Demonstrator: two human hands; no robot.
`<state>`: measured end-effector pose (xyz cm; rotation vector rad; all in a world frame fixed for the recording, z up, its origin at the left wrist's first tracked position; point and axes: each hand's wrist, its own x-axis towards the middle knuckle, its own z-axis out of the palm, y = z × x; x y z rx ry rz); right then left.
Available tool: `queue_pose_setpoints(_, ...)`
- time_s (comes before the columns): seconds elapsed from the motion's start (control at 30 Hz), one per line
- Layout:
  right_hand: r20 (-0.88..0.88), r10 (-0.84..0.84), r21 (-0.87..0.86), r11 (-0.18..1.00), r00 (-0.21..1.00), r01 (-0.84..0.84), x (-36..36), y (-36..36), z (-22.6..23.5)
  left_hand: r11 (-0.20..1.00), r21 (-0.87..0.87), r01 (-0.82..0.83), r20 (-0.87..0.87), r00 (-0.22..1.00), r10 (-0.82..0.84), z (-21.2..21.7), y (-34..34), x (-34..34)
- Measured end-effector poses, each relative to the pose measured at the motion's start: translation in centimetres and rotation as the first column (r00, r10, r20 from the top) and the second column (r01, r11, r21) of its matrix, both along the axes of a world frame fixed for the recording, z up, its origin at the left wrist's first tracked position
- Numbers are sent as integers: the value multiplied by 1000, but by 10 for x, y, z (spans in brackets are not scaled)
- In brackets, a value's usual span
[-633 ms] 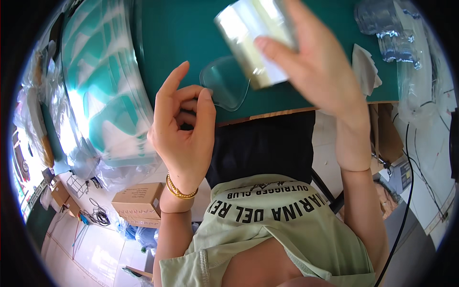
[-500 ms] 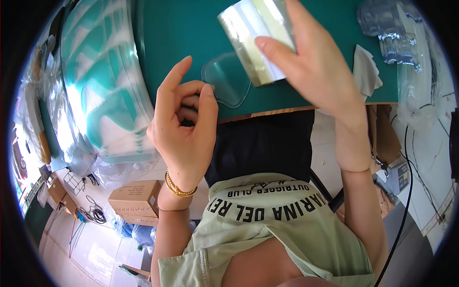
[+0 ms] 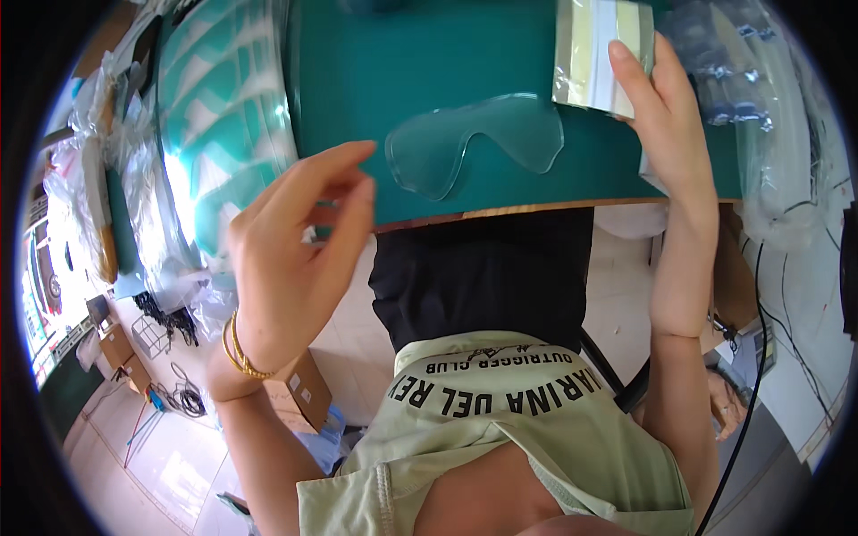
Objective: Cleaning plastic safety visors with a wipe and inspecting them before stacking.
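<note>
A clear goggle lens (image 3: 483,116) lies flat on the green tabletop (image 3: 344,89), its nose notch toward me. To its left hovers my left hand (image 3: 290,232), holding nothing, with thumb and forefinger apart and the other fingers loosely bent. My right hand (image 3: 675,129) grips a flat, shiny rectangular packet (image 3: 585,62) in silver and pale yellow, beyond the lens's right end. The thumb presses on its face; the other fingers are mostly hidden behind it. What exactly the packet is, I cannot tell.
Clear-film sheets with lens-shaped patterns (image 3: 228,134) stand along the left. Clear plastic packaging (image 3: 773,170) hangs over the table's right end. Below are a cardboard box (image 3: 302,393) at left and a black cable (image 3: 760,357) at right. The table's near edge (image 3: 500,211) runs before my lap.
My right hand has carried the packet to the right, uncovering the whole lens. My left hand has drawn back left and toward me, away from the lens. The lens stays put.
</note>
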<state>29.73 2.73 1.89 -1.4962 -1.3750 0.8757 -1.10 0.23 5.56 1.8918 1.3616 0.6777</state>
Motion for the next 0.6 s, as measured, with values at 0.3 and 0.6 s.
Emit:
queue_pose_setpoints(0.3, 702, -171, 99, 985, 691, 144, 92, -9, 112, 852, 243, 465, -304, 870, -388, -33, 49, 53)
queue_pose_setpoints(0.6, 831, 103, -163, 985, 547, 61, 153, 31, 107, 744, 585, 324, -314, 936, -160, 23, 146, 59)
